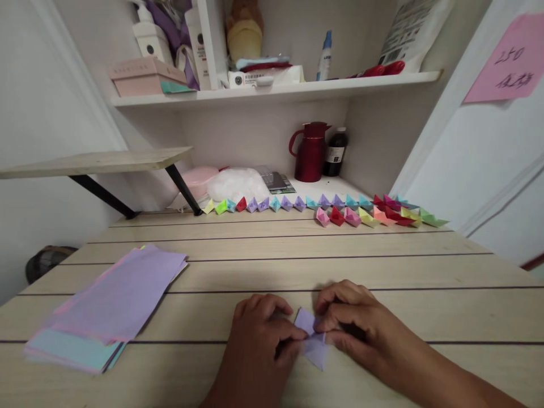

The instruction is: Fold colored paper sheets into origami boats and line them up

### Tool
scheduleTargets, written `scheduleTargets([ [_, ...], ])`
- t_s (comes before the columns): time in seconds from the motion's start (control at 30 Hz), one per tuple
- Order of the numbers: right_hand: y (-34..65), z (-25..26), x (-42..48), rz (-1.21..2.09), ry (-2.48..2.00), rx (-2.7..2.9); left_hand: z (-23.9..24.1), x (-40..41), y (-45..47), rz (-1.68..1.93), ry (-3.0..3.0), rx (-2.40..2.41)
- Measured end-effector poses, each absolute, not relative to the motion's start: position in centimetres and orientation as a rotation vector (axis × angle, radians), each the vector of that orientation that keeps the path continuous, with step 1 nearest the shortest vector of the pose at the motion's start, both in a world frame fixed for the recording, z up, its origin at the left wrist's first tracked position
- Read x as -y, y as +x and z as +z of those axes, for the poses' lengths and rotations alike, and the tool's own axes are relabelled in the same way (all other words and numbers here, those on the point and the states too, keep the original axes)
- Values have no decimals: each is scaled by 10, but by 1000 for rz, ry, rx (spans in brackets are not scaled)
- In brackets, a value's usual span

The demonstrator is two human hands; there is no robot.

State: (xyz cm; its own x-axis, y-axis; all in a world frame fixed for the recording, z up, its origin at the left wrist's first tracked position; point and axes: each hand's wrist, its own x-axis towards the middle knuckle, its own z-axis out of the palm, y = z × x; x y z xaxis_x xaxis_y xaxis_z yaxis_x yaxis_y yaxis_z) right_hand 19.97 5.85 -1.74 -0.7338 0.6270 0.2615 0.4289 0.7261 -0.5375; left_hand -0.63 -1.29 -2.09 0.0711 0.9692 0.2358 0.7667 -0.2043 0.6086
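A small lilac folded paper piece (pixel 312 337) lies on the wooden table (pixel 297 266) near the front edge. My left hand (pixel 259 340) pinches its left side with curled fingers. My right hand (pixel 352 326) pinches its right side, fingers pressed together over the top corner. Both hands rest on the table. Part of the paper is hidden under my fingers. A stack of coloured paper sheets (pixel 110 306), lilac on top with pink and light blue below, lies to the left of my hands.
Several small folded paper boats (pixel 323 208) in many colours stand in rows at the table's back. Behind them are a dark red jug (pixel 311 152), a dark bottle (pixel 335 152) and a pink box (pixel 199 178). A shelf (pixel 276 88) above holds bottles and boxes.
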Motion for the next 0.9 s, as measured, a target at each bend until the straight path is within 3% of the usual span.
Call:
scheduleTargets([
  [0.23, 192, -15, -56, 690, -902, 2441, -17, 12, 2, 881, 1896, -1802],
  [0.57, 184, -18, -56, 429, -1052, 2497, -21, 9, 6, 915, 1856, -1982],
  [0.9, 179, -20, -56, 276, -1093, 2507, -18, 8, 11, 653, 2076, -2065],
])
